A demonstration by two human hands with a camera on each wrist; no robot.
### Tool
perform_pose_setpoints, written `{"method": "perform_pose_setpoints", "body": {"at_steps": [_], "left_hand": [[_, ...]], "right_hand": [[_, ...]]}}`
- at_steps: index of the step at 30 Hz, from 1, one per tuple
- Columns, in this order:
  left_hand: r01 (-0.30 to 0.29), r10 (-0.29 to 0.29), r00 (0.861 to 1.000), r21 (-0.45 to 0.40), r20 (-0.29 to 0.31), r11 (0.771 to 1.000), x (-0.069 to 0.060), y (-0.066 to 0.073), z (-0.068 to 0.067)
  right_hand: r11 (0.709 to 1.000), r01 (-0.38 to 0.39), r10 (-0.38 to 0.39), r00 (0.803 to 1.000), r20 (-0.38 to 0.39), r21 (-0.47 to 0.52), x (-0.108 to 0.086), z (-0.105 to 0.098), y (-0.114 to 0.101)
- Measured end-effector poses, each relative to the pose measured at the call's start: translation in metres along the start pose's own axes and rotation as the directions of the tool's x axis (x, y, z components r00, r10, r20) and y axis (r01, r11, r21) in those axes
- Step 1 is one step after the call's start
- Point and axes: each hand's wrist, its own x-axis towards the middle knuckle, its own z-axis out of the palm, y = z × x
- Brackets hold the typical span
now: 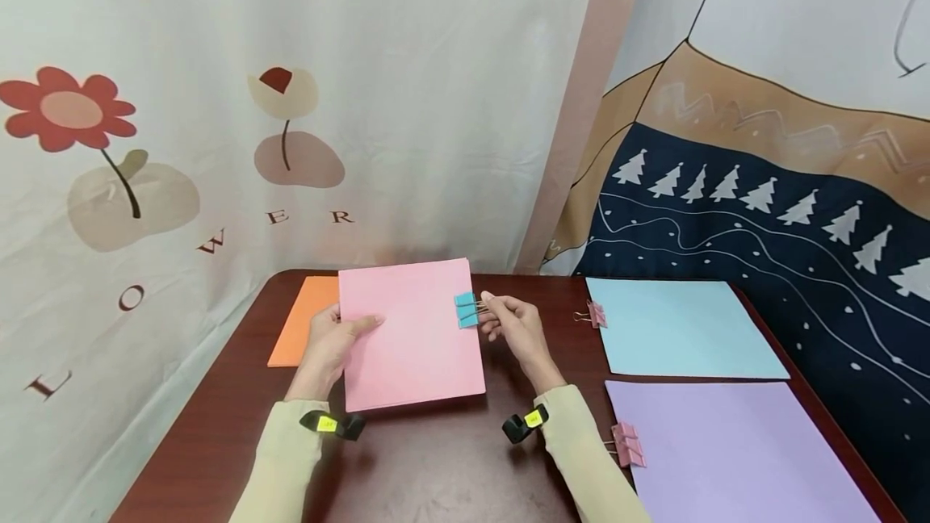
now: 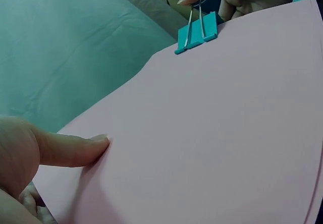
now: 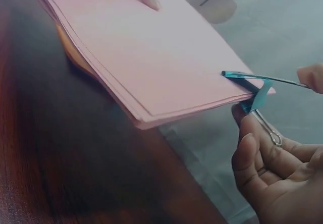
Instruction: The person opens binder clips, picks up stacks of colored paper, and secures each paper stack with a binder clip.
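A stack of pink paper [image 1: 410, 345] is held up off the table in the head view, tilted toward me. My left hand [image 1: 327, 345] grips its left edge, thumb on the front sheet and the other fingers behind. On the right edge sits a teal binder clip [image 1: 467, 311]. My right hand [image 1: 517, 329] holds that clip by its wire handles. In the right wrist view the clip [image 3: 260, 97] straddles the edge of the pink sheets [image 3: 131, 47], with the thumb at one handle and fingers about the other. The left wrist view shows the left thumb [image 2: 75, 149] pressing the paper.
Orange paper [image 1: 291, 325] lies behind the left hand on the brown table [image 1: 436, 474]. At right lie light blue paper [image 1: 683, 329] with a pink binder clip [image 1: 597, 314] and purple paper [image 1: 734, 450] with another pink clip [image 1: 628, 445]. A printed curtain [image 1: 436, 103] hangs behind.
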Motion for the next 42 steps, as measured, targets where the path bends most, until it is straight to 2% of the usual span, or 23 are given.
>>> {"method": "perform_pose_setpoints", "body": {"at_steps": [4, 8, 14, 20, 24, 31, 37, 42], "left_hand": [[-0.015, 0.014, 0.999, 0.041, 0.029, 0.999, 0.000, -0.001, -0.007], [-0.023, 0.018, 0.998, 0.079, 0.055, 0.997, 0.001, -0.002, -0.016], [-0.037, 0.024, 0.995, 0.128, 0.102, 0.991, 0.005, 0.000, -0.031], [-0.026, -0.005, 0.991, 0.239, 0.131, 0.971, 0.008, 0.002, -0.048], [-0.020, -0.017, 0.991, 0.268, 0.134, 0.963, 0.010, 0.003, -0.061], [-0.025, -0.018, 0.993, 0.342, 0.121, 0.939, 0.008, 0.003, -0.080], [0.020, -0.068, 0.992, 0.413, 0.102, 0.911, 0.007, -0.003, -0.097], [0.034, -0.096, 0.989, 0.453, 0.115, 0.891, 0.007, -0.011, -0.110]], "right_hand": [[0.998, -0.038, 0.039, 0.999, 0.020, -0.041, 0.000, 0.003, -0.002], [0.990, -0.070, 0.074, 0.997, 0.029, -0.124, 0.000, 0.005, -0.004], [0.961, -0.095, 0.111, 0.993, 0.047, -0.259, -0.001, 0.010, -0.006], [0.926, -0.119, 0.158, 0.984, 0.080, -0.358, -0.004, 0.018, -0.010], [0.913, -0.113, 0.175, 0.976, 0.126, -0.393, -0.007, 0.027, -0.013], [0.909, -0.134, 0.213, 0.963, 0.163, -0.396, -0.014, 0.044, -0.014], [0.887, -0.111, 0.221, 0.954, 0.202, -0.448, -0.019, 0.060, -0.012], [0.877, -0.086, 0.224, 0.944, 0.244, -0.473, -0.026, 0.070, -0.008]]}}
